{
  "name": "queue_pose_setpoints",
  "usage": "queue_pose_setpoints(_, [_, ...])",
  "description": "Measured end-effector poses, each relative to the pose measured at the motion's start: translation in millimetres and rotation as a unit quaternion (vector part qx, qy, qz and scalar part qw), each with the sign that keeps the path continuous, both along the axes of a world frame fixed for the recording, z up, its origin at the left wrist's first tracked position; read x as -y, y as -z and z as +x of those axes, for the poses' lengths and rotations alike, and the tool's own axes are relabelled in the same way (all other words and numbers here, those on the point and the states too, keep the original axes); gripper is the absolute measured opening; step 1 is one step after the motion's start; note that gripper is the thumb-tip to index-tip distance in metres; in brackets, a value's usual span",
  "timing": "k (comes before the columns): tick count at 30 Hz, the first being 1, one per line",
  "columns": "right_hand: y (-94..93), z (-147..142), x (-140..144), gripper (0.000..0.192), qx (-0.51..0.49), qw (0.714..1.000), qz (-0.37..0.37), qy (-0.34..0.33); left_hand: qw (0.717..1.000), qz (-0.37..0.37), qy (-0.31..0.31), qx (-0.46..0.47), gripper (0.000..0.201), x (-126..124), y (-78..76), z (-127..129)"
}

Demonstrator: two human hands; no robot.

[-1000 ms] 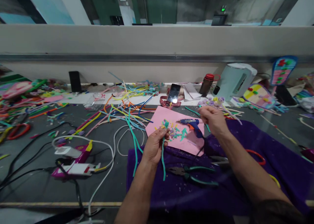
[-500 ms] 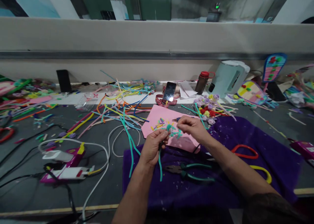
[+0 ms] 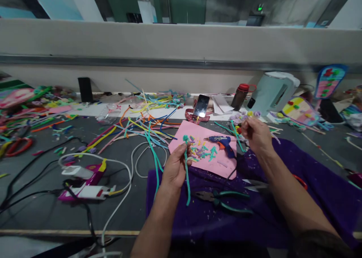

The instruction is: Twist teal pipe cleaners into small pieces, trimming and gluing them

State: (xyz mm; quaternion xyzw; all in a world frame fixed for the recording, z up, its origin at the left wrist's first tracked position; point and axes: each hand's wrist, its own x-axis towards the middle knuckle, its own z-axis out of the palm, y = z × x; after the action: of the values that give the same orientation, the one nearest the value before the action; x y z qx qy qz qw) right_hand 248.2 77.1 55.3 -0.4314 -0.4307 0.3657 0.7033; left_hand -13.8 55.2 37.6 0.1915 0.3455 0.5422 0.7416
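My left hand (image 3: 174, 169) pinches a teal pipe cleaner (image 3: 187, 186). Its curled, bunched head (image 3: 185, 138) shows above the thumb and its stem hangs below. Off to the right, my right hand (image 3: 258, 134) is raised with its fingers pinched together, in front of a heap of purple, yellow and red pipe-cleaner flowers (image 3: 237, 116). Whatever it may hold is too small to make out. Between the hands lies a pink sheet (image 3: 185, 126) scattered with short cut pieces (image 3: 202, 151) in teal, yellow and purple. A blue glue gun (image 3: 223, 142) rests on its right side.
Teal-handled pliers (image 3: 219, 199) and scissors blades (image 3: 256, 185) lie on a purple cloth (image 3: 198, 224). Loose pipe cleaners (image 3: 141, 129), white cable and a magenta power strip (image 3: 94, 175) spread leftward. Behind stand a phone (image 3: 201, 105), a bottle (image 3: 240, 97) and a kettle (image 3: 278, 92).
My right hand has moved right, away from the teal head and the glue gun, which now shows fully. My left hand keeps the pipe cleaner, its head now higher. The view has swung slightly left.
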Motion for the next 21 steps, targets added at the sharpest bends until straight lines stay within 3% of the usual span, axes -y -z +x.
queue_pose_setpoints(3, [2.0, 8, -3, 0.028, -0.004, 1.0, -0.021, 0.01, 1.0, 0.004, 0.002, -0.002, 0.023, 1, -0.1, 1])
queue_pose_setpoints(5, [6.0, 0, -1, 0.022, 0.028, 0.998, -0.06, -0.018, 1.0, 0.004, 0.013, -0.005, 0.023, 1, 0.2, 2])
queue_pose_setpoints(11, [24.6, -74, 22, 0.022, 0.092, 0.962, -0.152, -0.208, 1.0, -0.01, 0.018, 0.011, 0.02, 4, 2.5, 9])
queue_pose_setpoints(15, [31.0, -109, 37, 0.024, 0.021, 0.946, -0.174, -0.272, 0.999, 0.014, 0.045, 0.023, 0.022, 6, 7.8, 16])
queue_pose_setpoints(18, [31.7, -117, 42, 0.023, -0.048, 0.934, -0.19, -0.298, 0.996, 0.046, 0.077, 0.006, 0.025, 8, 12.5, 21])
queue_pose_setpoints(21, [31.0, -117, 45, 0.024, -0.046, 0.928, -0.204, -0.309, 0.995, 0.062, 0.081, -0.023, 0.023, 10, 14.6, 22])
